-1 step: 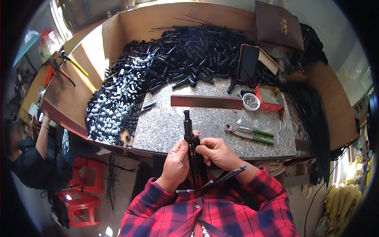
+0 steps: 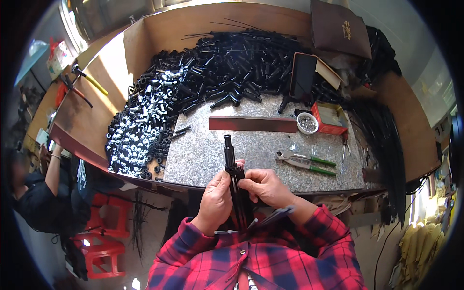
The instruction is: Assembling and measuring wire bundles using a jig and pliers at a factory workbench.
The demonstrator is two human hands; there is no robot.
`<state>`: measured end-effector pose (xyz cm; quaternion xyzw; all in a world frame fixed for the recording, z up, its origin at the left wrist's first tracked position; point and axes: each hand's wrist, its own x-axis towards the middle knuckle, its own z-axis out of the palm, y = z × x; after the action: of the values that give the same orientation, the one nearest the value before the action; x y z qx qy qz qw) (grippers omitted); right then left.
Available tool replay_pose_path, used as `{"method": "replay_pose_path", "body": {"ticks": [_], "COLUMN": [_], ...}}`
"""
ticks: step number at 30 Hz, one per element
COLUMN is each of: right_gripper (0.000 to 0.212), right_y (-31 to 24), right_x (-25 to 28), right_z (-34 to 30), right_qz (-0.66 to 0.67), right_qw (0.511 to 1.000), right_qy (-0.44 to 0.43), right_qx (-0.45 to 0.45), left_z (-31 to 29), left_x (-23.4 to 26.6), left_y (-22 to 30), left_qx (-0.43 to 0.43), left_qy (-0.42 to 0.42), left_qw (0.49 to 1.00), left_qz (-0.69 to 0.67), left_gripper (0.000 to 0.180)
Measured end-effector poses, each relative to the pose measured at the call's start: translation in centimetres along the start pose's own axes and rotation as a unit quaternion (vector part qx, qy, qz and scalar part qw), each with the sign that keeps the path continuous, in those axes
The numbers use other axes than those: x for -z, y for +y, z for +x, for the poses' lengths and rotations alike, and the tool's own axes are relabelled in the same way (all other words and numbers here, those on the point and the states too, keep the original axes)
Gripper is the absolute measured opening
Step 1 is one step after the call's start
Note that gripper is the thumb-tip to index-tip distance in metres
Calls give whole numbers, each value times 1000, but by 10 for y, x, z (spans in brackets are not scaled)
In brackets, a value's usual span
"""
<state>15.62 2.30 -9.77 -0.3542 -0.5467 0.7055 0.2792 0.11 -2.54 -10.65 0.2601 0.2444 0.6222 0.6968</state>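
Upright in front of my chest stands a black umbrella frame (image 2: pixel 229 151), a tube with a ringed collar and thin dark ribs folded along it. My left hand (image 2: pixel 217 198) is closed round its left side, the thumb pressed just below the collar. From the right, my right hand (image 2: pixel 270 187) pinches at the ribs with thumb and forefinger; exactly what lies between those fingertips is hidden. Grey-tipped rods (image 2: pixel 282 212) stick out low beside my right wrist. The frame's lower part runs down between my forearms.
A speckled board (image 2: pixel 217 159) bears a dark red bar (image 2: pixel 251 124), green-handled pliers (image 2: pixel 309 163), a white cup of small metal parts (image 2: pixel 307 123) and a red box (image 2: pixel 328 119). Behind lie heaped black tubes (image 2: pixel 222 72), a phone (image 2: pixel 303 75) and black rods (image 2: pixel 382 140). A person (image 2: pixel 43 188) sits left.
The grey-tipped rods beside my right wrist have swung slightly down and left. Both hands keep the same hold on the umbrella frame.
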Motion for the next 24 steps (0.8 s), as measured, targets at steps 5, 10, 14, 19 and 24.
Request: {"method": "replay_pose_path", "body": {"ticks": [5,10,14,19,24], "right_gripper": [18,14,17,20,20], "right_y": [0,0,4,2,2], "right_x": [-8,-13,-14,-13,-12], "right_z": [-2,-6,-4,-4,-6], "right_qz": [11,3,7,-1,23], "right_qw": [999,998,998,998,996], "right_qy": [0,1,1,-6,-30], "right_qx": [42,55,55,58,75], "left_z": [1,-1,-3,-4,-5], "left_x": [10,15,14,19,17], "left_y": [-3,-1,0,-1,-1], "left_qx": [-5,4,-15,-11,-11], "left_qy": [-21,-41,-26,-14,-19], "left_qw": [1000,998,999,999,1000], "left_qz": [-18,-44,-34,-39,-12], "left_gripper": [39,40,41,41,44]}}
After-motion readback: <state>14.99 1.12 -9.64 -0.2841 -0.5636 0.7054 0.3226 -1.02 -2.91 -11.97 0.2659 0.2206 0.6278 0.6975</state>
